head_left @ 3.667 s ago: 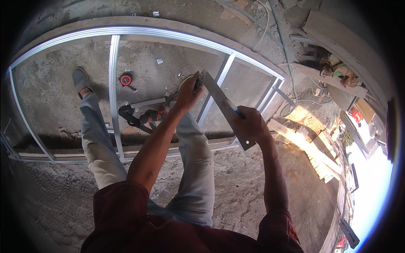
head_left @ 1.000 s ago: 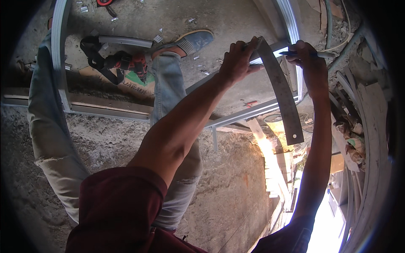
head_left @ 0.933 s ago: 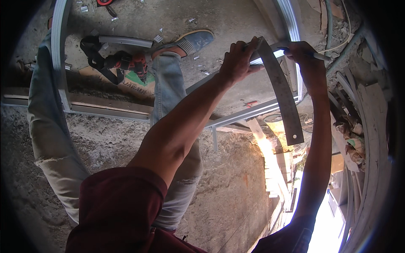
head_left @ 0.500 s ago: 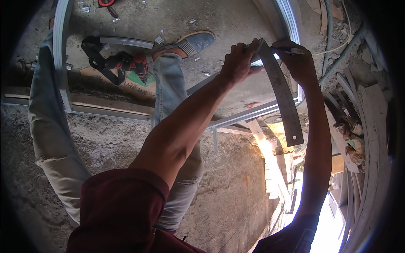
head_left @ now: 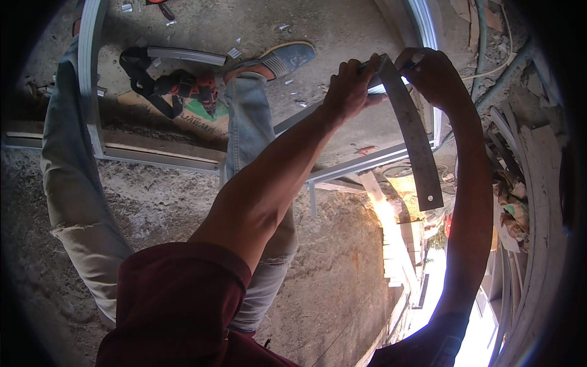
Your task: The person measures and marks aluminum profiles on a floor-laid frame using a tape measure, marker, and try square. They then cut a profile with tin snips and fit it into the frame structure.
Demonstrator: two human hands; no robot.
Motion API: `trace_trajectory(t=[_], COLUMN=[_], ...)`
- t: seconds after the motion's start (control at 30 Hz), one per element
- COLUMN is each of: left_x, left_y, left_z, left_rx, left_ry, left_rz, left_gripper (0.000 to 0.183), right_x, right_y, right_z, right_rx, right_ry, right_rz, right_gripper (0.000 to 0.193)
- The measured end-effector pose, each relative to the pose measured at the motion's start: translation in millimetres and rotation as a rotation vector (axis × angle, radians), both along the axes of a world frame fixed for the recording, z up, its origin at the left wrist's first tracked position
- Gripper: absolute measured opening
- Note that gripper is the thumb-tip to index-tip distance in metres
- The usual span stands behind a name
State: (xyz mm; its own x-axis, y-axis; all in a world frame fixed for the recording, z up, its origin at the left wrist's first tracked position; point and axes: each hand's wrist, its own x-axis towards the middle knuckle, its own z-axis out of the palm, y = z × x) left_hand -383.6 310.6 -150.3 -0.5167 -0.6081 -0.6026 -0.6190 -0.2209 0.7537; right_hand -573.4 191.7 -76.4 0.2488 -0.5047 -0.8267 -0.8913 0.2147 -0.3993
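My left hand is closed around the top end of a metal try square. Its long grey blade, with a hole near the free end, hangs down toward me. The square lies against a silver metal channel of a frame. Beside the square's top, my right hand pinches a slim pen; its tip is hard to see against the metal and fingers.
Within the frame on the concrete floor lie a red and black cordless drill, a black strap, a metal offcut and cardboard. My shoe stands inside too. Hoses and scrap boards line the right.
My right hand has turned, bringing the pen up along the channel near the square's top, and its forearm has swung slightly right. The left hand keeps the square almost where it was.
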Motion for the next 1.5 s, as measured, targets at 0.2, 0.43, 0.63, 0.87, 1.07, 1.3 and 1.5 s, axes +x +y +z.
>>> trace_trajectory(t=[0.2, 0.43, 0.63, 0.87, 1.07, 1.3, 1.5], left_x=[2.7, 15.7, 88.2, 171.5, 176.0, 195.0, 231.4], left_y=[-4.6, -10.8, -80.0, -212.0, -320.1, -344.8, -291.0], left_z=[-0.6, -6.8, 43.6, 185.0, 243.4, 159.9, -29.5], left_rx=[0.028, -0.078, -0.227, -0.108, -0.183, 0.024, -0.204], left_ry=[-0.01, 0.078, 0.067, -0.066, 0.093, -0.38, -0.597], left_rz=[-0.018, -0.03, -0.208, -0.519, -0.726, -1.105, -1.01], left_gripper=[0.095, 0.103, 0.09, 0.076, 0.074, 0.07, 0.087], right_x=[10.4, 22.9, 90.0, 229.6, 325.3, 394.3, 310.1], right_y=[-28.4, 47.5, 84.1, 105.5, 120.9, 276.6, 389.4], right_z=[55.8, 102.8, 153.4, 238.6, 306.5, 198.1, -19.8], right_rx=[0.063, 0.443, 0.235, -0.067, -0.028, 0.138, 0.358], right_ry=[0.218, 0.296, 0.079, 0.061, 0.204, 0.768, 0.985], right_rz=[0.004, -0.425, -0.903, -1.109, -1.645, -2.204, -2.146], right_gripper=[0.025, 0.026, 0.032, 0.057, 0.064, 0.065, 0.063])
